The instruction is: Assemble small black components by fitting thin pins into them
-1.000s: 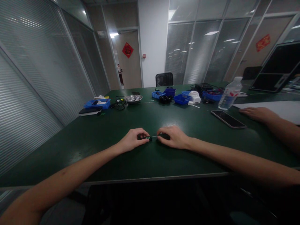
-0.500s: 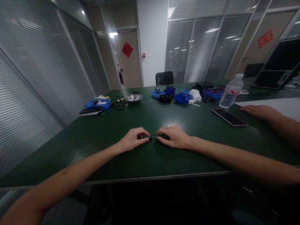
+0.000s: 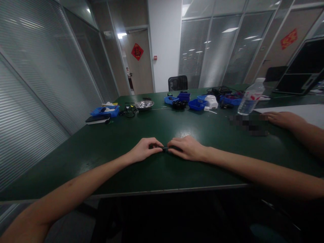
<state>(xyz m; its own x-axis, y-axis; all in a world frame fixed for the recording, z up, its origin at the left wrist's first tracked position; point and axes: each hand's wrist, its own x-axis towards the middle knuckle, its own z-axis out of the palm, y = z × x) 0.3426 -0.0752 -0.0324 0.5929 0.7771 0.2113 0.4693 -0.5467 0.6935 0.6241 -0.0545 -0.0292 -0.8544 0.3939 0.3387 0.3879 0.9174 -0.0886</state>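
My left hand [image 3: 145,149] rests low over the green table, its thumb and fingers pinched on a small black part [image 3: 163,150], mostly hidden by the fingertips. Facing it from the right, my right hand [image 3: 188,147] is closed around the dark handle of what looks like a small screwdriver [image 3: 177,147]. Its thin metal shaft points left and meets the black part between my two hands. Whether the tip sits in the part or only touches it is too small to tell.
Another person's hand [image 3: 285,119] lies at the right beside a white sheet [image 3: 301,113]. A water bottle [image 3: 250,98] stands near it. Farther back are a metal bowl [image 3: 144,105], blue trays [image 3: 197,105] and a dark notebook [image 3: 98,119]. The table's front edge [image 3: 162,192] runs close below.
My hands have come slightly closer together, and the screwdriver's shaft now reaches the black part. The green on the part no longer shows.
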